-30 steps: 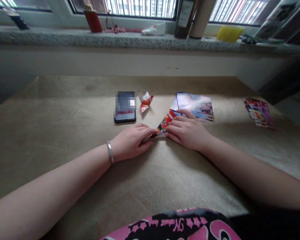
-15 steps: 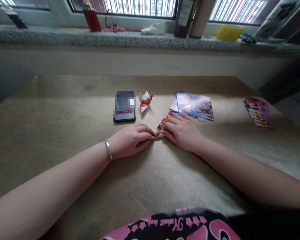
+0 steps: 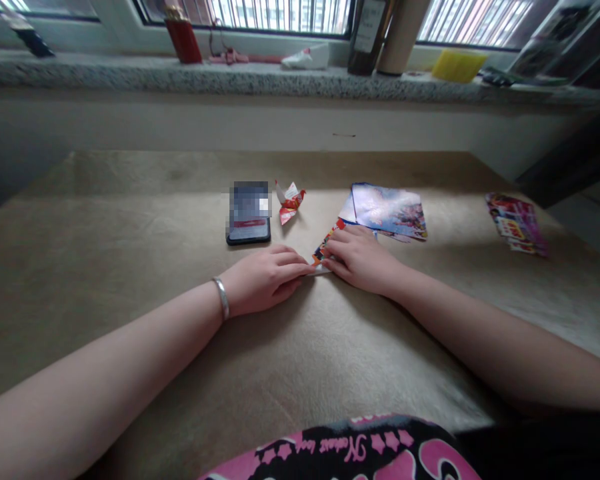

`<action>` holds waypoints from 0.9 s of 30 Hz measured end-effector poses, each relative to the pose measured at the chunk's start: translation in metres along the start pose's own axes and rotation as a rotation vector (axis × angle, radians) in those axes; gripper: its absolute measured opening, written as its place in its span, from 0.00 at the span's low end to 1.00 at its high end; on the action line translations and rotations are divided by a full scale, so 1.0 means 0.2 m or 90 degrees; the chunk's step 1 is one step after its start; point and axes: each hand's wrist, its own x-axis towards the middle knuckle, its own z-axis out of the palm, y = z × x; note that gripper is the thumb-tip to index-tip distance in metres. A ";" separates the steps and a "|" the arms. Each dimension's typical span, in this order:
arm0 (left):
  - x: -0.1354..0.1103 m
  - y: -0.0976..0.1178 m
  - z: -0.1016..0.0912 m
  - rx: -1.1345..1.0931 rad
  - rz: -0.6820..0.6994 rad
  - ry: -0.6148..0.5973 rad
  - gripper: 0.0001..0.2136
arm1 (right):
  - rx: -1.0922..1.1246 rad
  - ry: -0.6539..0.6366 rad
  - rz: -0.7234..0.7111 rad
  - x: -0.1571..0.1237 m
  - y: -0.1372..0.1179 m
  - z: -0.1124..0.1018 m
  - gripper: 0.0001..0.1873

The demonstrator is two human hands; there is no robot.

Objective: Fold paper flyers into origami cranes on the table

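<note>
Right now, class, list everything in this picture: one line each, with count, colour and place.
table cover: one, beige, under everything.
phone: one, dark, middle of the table cover.
folded paper figure: one, red and white, just right of the phone.
printed sheets: small stack, blue and pink, further right.
leaflets: a few, pink, far right edge.
folded printed paper: one, multicoloured, nearer than the phone, mostly covered.
windowsill: one, speckled grey, holding a red container, dark bottle, yellow item.
bracelet: one, silver, left wrist.
left hand: one, fingertips on the folded printed paper.
right hand: one, flat on the folded printed paper.
</note>
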 end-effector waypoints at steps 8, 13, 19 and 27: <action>0.01 0.02 0.01 0.086 0.016 -0.010 0.14 | -0.009 0.003 0.057 0.01 -0.03 0.01 0.12; 0.01 0.02 0.01 0.130 0.043 0.001 0.15 | 0.041 0.007 0.085 0.02 -0.01 0.03 0.11; 0.01 0.01 0.00 0.164 0.086 0.010 0.15 | 0.049 -0.007 0.094 0.02 0.01 0.04 0.12; 0.00 0.00 0.00 0.172 0.096 0.013 0.14 | 0.051 -0.003 0.106 0.03 0.01 0.05 0.12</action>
